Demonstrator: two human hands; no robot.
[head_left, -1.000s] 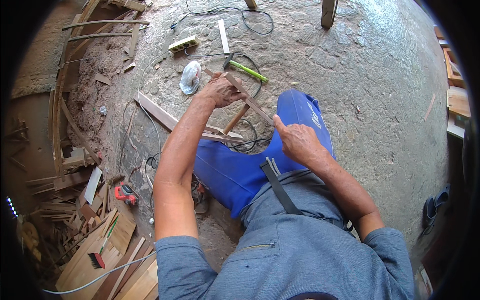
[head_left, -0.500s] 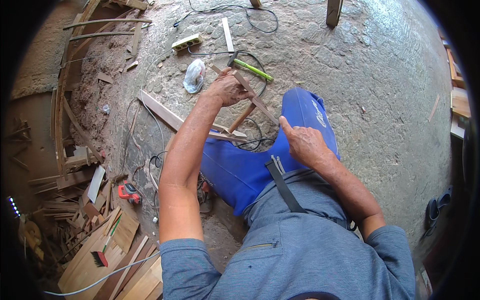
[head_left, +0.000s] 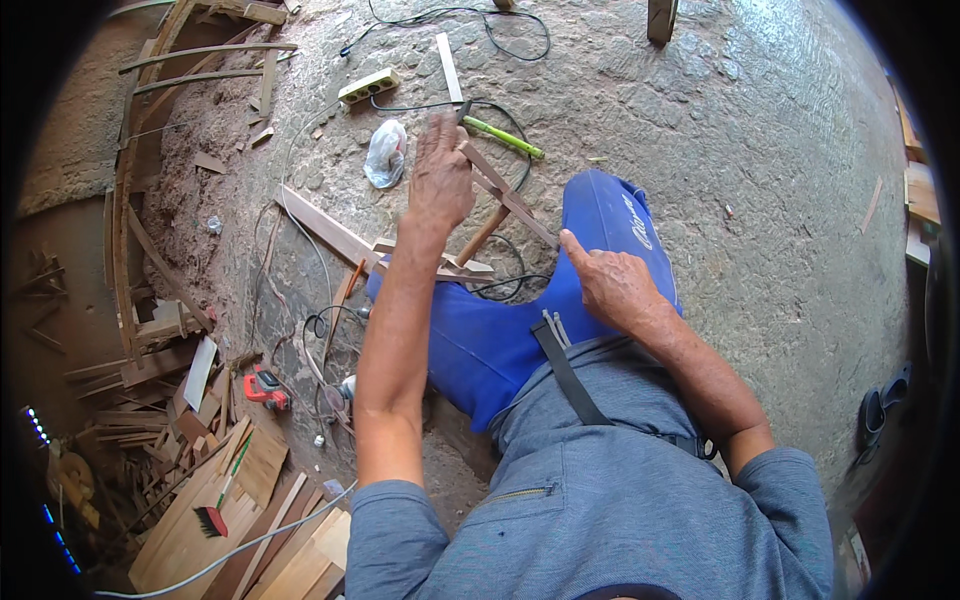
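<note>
Wooden frame piece [head_left: 500,205], thin slats joined at angles, sat on the stone floor [head_left: 760,200] just ahead of the person's blue-trousered knee [head_left: 600,225]. Left hand [head_left: 440,180] was stretched forward over the frame's upper slat, fingers extended and fairly wide, palm down; it seemed to touch the slat, though a real grip could not be told. Right hand [head_left: 612,285] rested on the blue thigh, loosely curled, index finger pointing toward the frame's lower end, holding nothing. A green-handled tool [head_left: 503,137] lay just beyond the frame, near a black cable [head_left: 470,20] looping across the floor. A crumpled white plastic bag [head_left: 385,153] lay left of the left hand, close by. A pale power strip [head_left: 368,86] sat further up-left. A long wooden plank [head_left: 325,228] ran diagonally left of the frame, its near end under the slats. A small red power tool [head_left: 265,388] lay at lower left among cables, well apart from both hands. A brush with red bristles [head_left: 212,518] rested on stacked boards [head_left: 260,470] at bottom left. Curved wooden strips [head_left: 130,230] lined the left edge.
</note>
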